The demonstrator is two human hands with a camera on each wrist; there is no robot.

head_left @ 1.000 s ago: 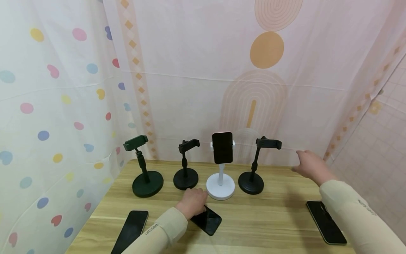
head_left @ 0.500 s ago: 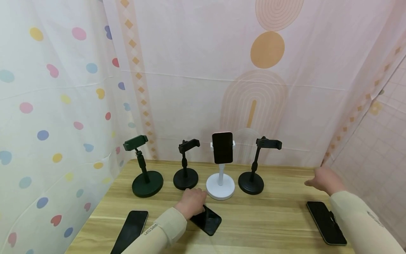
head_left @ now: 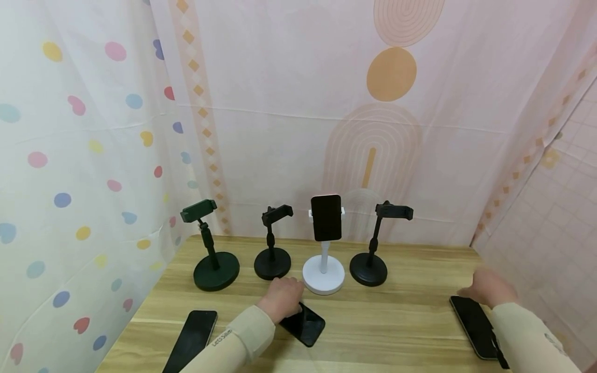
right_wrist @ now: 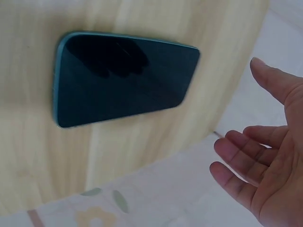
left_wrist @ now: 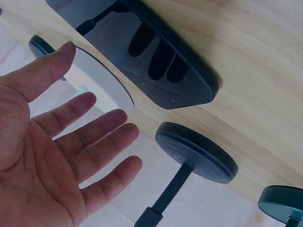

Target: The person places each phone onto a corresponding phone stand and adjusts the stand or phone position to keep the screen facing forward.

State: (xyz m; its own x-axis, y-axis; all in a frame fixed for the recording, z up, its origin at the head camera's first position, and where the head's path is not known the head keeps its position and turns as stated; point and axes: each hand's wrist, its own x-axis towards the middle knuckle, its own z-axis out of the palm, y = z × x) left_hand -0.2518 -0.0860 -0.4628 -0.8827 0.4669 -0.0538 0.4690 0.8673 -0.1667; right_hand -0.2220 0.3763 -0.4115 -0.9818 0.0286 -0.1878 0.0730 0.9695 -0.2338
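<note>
Right hand [head_left: 493, 287] has lowered toward rightmost phone [head_left: 473, 322], fingers apart; judged within reach, ungripped. Left hand [head_left: 282, 299] unmoved, fingers apart near middle phone [head_left: 308, 327].

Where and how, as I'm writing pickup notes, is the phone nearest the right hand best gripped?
Probably by the long edges of the phone, near mid-length, the right hand coming from above, thumb on one edge, fingers on the other: it lies flat, screen up, on the table, leaving both edges free.

Wide gap on worktop [head_left: 392, 331] between middle phone [head_left: 308, 329] and right phone [head_left: 472, 322]; four stands [head_left: 324, 278] in a row block the rear.
</note>
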